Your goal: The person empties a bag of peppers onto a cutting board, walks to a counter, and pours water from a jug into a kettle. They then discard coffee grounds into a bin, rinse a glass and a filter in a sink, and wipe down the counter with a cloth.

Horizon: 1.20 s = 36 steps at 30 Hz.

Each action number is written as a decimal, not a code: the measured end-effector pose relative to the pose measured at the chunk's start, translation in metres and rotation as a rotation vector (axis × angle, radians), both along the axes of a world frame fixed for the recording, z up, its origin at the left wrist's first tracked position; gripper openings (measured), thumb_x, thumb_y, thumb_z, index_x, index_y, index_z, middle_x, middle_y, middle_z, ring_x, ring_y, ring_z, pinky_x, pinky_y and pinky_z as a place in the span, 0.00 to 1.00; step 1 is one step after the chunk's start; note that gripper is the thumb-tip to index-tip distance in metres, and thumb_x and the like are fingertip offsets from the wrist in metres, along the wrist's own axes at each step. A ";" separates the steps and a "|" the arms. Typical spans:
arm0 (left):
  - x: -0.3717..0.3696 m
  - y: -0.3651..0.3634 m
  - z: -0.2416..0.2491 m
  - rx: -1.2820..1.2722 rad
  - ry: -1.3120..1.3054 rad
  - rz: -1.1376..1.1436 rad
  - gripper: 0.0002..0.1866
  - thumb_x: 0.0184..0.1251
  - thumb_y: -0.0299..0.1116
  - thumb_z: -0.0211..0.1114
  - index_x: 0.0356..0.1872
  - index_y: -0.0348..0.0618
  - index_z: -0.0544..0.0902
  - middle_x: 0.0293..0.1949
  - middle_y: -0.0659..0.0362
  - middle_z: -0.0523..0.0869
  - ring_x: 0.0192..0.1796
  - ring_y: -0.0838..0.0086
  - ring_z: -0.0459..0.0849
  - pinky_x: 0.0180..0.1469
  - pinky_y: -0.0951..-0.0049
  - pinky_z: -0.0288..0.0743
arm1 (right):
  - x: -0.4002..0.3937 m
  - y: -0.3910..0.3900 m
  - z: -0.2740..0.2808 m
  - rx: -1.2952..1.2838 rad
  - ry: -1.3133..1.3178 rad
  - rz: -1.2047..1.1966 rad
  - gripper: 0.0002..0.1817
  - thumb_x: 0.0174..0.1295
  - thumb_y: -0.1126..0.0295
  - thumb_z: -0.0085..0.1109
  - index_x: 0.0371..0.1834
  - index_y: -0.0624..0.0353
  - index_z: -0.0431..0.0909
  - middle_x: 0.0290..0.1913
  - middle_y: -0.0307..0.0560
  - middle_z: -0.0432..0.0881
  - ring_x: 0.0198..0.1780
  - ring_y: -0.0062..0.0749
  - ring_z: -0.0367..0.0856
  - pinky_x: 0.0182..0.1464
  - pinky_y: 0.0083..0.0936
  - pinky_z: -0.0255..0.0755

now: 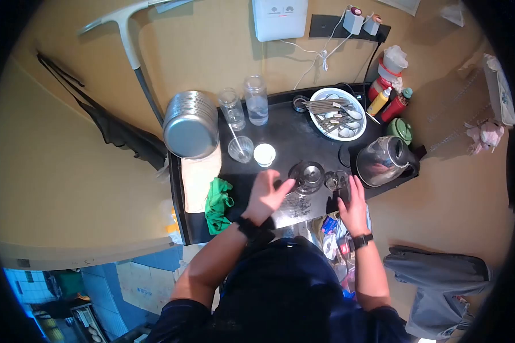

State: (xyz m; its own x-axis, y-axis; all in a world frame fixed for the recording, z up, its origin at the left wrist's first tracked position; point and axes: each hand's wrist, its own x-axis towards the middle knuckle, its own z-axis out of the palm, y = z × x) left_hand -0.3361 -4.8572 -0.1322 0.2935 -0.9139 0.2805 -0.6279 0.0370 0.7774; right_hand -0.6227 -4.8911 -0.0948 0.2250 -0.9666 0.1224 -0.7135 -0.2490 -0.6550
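My left hand [265, 198] is open over the black table, a little blurred, its fingers spread toward a round glass vessel [309, 176]. That vessel stands between my two hands, with a shiny centre seen from above. To its right are small clear glasses [336, 180]. Right beside them my right hand [355, 209] is open, its fingers stretched out and the thumb apart. A white cup [264, 154] stands just beyond my left hand. Next to it is a ribbed glass bowl [241, 149] with a white-handled utensil leaning in it.
A kettle [383, 162] stands at the right. Behind are a white basin [357, 132] of spoons and chopsticks and two tall glass jars [231, 107]. Stacked metal bowls [191, 134], a pale towel [195, 186] and a green cloth [217, 206] occupy the left side.
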 end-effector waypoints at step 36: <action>0.063 -0.068 0.008 0.179 -0.405 -0.102 0.39 0.50 0.33 0.78 0.65 0.35 0.74 0.59 0.47 0.78 0.62 0.51 0.76 0.64 0.57 0.75 | -0.046 0.090 -0.001 -0.014 -0.166 -0.257 0.32 0.63 0.85 0.60 0.72 0.62 0.69 0.76 0.55 0.65 0.69 0.43 0.76 0.58 0.28 0.81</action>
State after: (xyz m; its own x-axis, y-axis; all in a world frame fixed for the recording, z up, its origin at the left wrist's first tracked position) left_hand -0.2731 -4.9251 -0.1243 0.0985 -0.9770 0.1892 -0.8828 0.0020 0.4697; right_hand -0.6682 -4.8015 -0.0954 -0.0513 -0.9873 0.1505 -0.6380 -0.0836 -0.7655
